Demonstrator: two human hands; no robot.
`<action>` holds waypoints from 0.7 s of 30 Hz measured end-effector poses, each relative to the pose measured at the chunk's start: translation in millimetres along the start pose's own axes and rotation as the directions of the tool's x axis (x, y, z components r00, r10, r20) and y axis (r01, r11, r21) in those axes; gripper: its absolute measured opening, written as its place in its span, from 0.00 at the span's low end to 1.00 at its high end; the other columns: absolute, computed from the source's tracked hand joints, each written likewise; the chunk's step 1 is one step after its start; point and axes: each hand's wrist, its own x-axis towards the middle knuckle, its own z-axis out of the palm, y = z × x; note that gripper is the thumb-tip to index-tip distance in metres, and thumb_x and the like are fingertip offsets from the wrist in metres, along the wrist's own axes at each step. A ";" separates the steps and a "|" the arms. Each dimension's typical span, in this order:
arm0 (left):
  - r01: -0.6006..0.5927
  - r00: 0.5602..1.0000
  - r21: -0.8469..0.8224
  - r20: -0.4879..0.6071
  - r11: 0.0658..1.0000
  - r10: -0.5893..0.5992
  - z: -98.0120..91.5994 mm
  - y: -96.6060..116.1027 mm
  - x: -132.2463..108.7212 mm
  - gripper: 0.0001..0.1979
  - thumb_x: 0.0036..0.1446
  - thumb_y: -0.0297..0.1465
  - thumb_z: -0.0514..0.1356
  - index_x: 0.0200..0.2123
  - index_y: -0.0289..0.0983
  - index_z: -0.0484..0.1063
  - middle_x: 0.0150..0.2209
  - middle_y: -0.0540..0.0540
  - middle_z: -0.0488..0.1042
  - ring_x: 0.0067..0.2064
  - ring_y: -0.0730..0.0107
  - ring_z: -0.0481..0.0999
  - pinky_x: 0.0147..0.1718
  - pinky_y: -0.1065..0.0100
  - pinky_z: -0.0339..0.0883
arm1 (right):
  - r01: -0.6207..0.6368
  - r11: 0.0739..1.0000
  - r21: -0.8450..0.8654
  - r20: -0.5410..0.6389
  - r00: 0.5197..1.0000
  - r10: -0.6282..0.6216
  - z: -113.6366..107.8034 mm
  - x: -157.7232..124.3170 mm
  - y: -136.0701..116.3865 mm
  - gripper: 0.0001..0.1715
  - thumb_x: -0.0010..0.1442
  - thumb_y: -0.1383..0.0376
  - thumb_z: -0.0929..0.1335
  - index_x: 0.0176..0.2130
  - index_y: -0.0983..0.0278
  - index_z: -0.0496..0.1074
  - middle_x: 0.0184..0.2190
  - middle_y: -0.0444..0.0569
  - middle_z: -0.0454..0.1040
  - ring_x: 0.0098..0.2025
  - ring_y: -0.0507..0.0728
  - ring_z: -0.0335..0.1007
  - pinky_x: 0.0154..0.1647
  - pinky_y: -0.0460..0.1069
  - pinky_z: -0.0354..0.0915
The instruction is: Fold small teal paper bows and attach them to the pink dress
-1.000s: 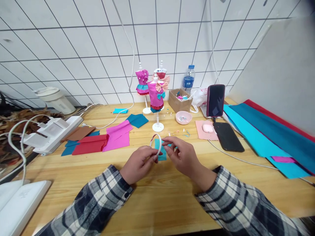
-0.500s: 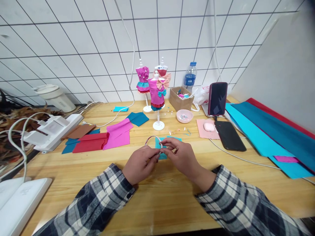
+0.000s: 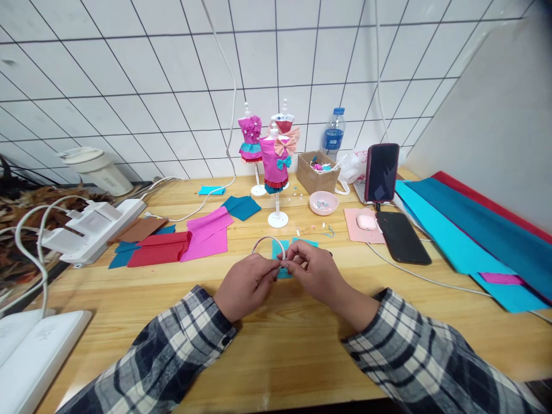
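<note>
Near the middle of the table, both hands meet at a thin whitish ring [image 3: 269,238] that looks like a narrow roll of tape; its lower part is hidden behind the fingers. My left hand [image 3: 248,287] is closed around the ring's near side, thumb and forefinger pinched together. At its right side, my right hand [image 3: 317,273] pinches with thumb and fingers, touching the left fingertips. Whatever small piece lies between the fingertips is too small to make out. Turquoise crepe paper pieces [image 3: 306,242] lie on the table just behind and beneath the hands.
Small dress-form stands, the nearest with a pink dress [image 3: 275,164], stand behind the hands. Right of them are a pink bowl [image 3: 324,203], a cardboard box [image 3: 317,175] and phones [image 3: 403,238]. Folded paper sheets [image 3: 209,236] and a power strip [image 3: 103,233] lie left.
My right fingers have shifted slightly, with the raised forefinger lowered and drawn a little closer to the thumb. The ring tilts slightly differently; my left hand has hardly moved.
</note>
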 end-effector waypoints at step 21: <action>0.078 0.997 0.050 0.014 0.996 -0.079 -8.2 -5.2 1.3 0.16 0.64 0.33 0.47 0.43 0.37 0.73 0.34 0.44 0.77 0.37 0.64 0.74 0.36 0.66 0.65 | 0.090 0.962 -0.258 -0.141 0.981 -0.130 -10.9 4.4 -2.0 0.04 0.60 0.67 0.65 0.33 0.62 0.69 0.33 0.46 0.71 0.32 0.53 0.66 0.35 0.48 0.62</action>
